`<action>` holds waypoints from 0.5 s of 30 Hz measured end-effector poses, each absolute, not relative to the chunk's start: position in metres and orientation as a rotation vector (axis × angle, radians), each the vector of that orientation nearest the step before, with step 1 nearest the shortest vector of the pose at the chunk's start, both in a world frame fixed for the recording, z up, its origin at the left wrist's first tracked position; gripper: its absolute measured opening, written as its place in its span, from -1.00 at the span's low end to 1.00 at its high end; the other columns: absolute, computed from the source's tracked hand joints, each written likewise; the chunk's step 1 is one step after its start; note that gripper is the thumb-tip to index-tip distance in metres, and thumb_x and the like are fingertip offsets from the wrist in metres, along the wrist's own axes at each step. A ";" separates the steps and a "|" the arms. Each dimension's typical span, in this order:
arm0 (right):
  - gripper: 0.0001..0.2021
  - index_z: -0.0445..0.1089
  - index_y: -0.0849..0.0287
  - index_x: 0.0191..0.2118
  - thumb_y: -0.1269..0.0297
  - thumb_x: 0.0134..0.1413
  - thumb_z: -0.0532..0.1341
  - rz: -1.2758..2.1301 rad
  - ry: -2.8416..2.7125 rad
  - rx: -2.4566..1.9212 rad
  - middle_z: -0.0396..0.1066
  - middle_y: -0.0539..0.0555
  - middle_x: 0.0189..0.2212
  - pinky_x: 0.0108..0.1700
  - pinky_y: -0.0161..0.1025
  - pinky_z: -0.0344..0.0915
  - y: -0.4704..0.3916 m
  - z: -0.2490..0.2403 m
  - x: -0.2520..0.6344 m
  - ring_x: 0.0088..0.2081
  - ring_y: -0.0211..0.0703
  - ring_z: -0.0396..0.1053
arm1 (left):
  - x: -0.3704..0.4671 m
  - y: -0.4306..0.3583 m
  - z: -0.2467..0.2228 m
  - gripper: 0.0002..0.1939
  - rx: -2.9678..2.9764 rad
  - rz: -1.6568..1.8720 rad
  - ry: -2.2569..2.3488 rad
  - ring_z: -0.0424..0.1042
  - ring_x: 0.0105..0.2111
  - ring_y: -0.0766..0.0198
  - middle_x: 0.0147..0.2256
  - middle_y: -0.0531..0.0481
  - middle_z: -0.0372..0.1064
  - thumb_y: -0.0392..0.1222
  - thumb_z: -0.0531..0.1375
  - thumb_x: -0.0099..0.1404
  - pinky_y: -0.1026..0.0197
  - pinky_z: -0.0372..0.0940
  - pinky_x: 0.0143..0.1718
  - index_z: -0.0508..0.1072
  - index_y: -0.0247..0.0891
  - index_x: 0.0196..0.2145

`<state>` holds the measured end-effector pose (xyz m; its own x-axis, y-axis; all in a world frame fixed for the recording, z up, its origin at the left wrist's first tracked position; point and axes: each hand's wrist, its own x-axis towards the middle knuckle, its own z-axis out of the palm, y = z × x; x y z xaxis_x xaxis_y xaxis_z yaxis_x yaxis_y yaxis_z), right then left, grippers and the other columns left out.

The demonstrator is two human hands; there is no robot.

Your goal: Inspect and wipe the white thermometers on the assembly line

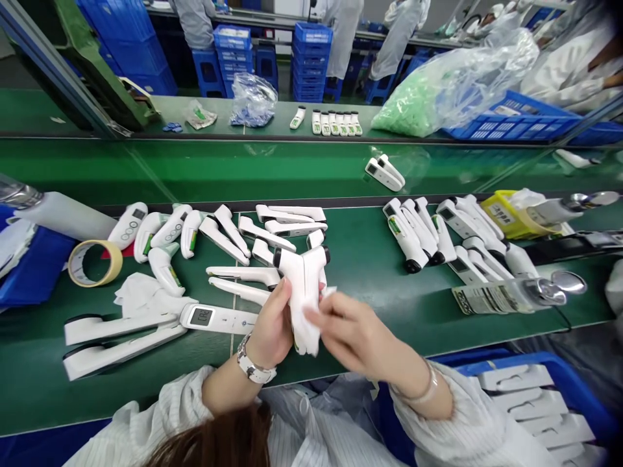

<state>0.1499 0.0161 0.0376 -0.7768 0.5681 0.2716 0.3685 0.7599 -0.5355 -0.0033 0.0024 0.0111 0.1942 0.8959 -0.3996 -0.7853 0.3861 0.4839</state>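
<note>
Centre of the frame, above the tabletop (pixel 379 285): the left hand (pixel 273 329) has its fingers clasped round two white handheld devices (pixel 302 295), long axes near upright in view; immediately right, the right hand (pixel 359 332) pinches a white scrap (pixel 329 291) against them.

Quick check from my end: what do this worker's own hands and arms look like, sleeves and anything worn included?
Both the left hand and right hand are ungloved. The loose sleeves are whitish with fine stripes, ending short of the wrists. A white and silvery watch circles the left wrist; a thin, pale bracelet circles the right forearm.
</note>
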 end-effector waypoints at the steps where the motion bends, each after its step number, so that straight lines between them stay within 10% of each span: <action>1: -0.64 0.31 0.14 0.03 0.46 0.13 0.02 0.794 -2.608 -0.635 0.25 0.09 -0.37 -0.35 -0.28 0.28 0.010 0.040 0.157 -0.41 -0.24 0.22 | -0.005 0.002 0.012 -0.61 0.202 1.154 0.697 0.43 -0.31 0.21 -0.22 -0.17 0.45 0.00 0.08 0.28 0.23 0.31 -0.27 0.47 -0.38 -0.17; 5: -0.64 0.38 0.08 -0.05 0.50 0.08 0.04 1.131 -2.493 -0.622 0.27 0.05 -0.39 -0.43 -0.33 0.25 0.000 0.056 0.183 -0.47 -0.29 0.25 | -0.007 0.000 0.014 -0.58 0.215 1.122 0.688 0.43 -0.31 0.18 -0.22 -0.20 0.46 0.04 0.08 0.27 0.20 0.32 -0.28 0.46 -0.38 -0.15; 15: -0.48 0.15 0.01 0.16 0.52 0.08 0.02 0.320 -2.188 -0.983 0.23 0.10 -0.26 -0.33 -0.25 0.28 0.025 0.029 0.151 -0.32 -0.19 0.26 | 0.000 -0.003 0.010 -0.63 0.288 1.210 0.732 0.42 -0.25 0.24 -0.18 -0.01 0.47 -0.09 0.16 0.24 0.25 0.29 -0.20 0.39 -0.16 0.01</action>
<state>0.1507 0.0254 0.0286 -0.4617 0.7304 0.5034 0.5556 0.6805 -0.4777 -0.0005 -0.0033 0.0099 0.1616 0.9199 -0.3574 -0.7434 0.3517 0.5690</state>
